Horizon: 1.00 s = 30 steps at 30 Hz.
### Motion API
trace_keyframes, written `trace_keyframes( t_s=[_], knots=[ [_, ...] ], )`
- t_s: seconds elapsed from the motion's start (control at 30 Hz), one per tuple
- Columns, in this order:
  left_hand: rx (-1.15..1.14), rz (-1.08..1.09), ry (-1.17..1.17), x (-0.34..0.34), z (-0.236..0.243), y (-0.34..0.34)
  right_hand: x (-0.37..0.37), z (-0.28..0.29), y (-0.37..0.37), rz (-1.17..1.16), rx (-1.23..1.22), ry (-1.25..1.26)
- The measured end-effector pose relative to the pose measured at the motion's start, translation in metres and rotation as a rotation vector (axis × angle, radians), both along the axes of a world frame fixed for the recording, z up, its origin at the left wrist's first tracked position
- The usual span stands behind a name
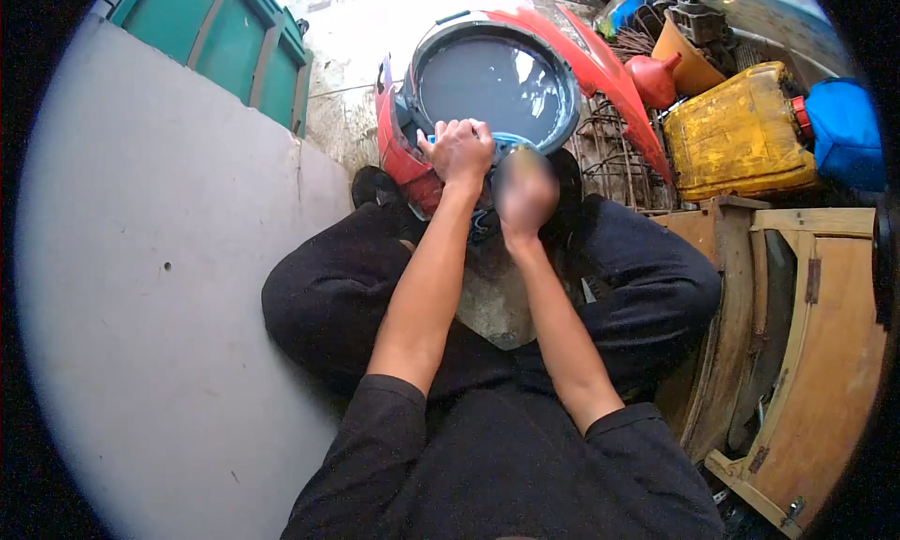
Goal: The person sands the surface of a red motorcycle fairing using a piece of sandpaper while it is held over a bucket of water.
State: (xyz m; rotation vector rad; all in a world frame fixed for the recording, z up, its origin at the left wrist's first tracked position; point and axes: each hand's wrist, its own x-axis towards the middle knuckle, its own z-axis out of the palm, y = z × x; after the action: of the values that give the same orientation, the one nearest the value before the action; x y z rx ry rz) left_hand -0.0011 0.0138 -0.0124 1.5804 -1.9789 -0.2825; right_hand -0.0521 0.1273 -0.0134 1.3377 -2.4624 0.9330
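Observation:
A round dark bucket (565,132) full of grey water stands between my feet. At its near rim is my left hand (459,153), its fingers curled over; what they close on is hidden. Close on its right is my right hand (525,198), so blurred that its fingers cannot be made out. Something bright blue (507,138) shows between the hands, against the rim; its kind is unclear. Left of the bucket is a scuffed red plastic panel (398,156), with my left hand close to its edge.
A long red panel (614,76) curves past the bucket's right side. Farther right are a red funnel (653,79), a dirty yellow jerrycan (741,132) and a blue bag (848,132). A wooden cabinet (834,343) flanks my right knee; a pale wall (169,221) runs along my left.

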Motion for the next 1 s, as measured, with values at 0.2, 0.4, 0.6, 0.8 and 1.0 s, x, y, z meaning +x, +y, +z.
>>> trace_keyframes(
  t_s=[0.2, 0.4, 0.6, 0.8, 1.0],
  knots=[
    [-0.008, 0.003, 0.019, -0.001, -0.001, -0.001, -0.007, -0.004, -0.003, -0.041, -0.029, 0.05],
    [-0.047, 0.019, 0.036, 0.001, -0.002, -0.001, 0.008, -0.013, 0.016, 0.002, -0.009, 0.02],
    [-0.03, 0.017, -0.015, -0.005, -0.001, -0.006, -0.009, 0.0, -0.009, -0.025, -0.035, 0.058],
    [-0.037, 0.014, 0.013, -0.003, 0.0, -0.004, 0.001, -0.013, 0.008, -0.004, -0.059, -0.004],
    [-0.033, 0.009, -0.017, 0.0, -0.004, -0.002, 0.002, 0.0, -0.004, -0.026, -0.049, 0.021]
  ],
)
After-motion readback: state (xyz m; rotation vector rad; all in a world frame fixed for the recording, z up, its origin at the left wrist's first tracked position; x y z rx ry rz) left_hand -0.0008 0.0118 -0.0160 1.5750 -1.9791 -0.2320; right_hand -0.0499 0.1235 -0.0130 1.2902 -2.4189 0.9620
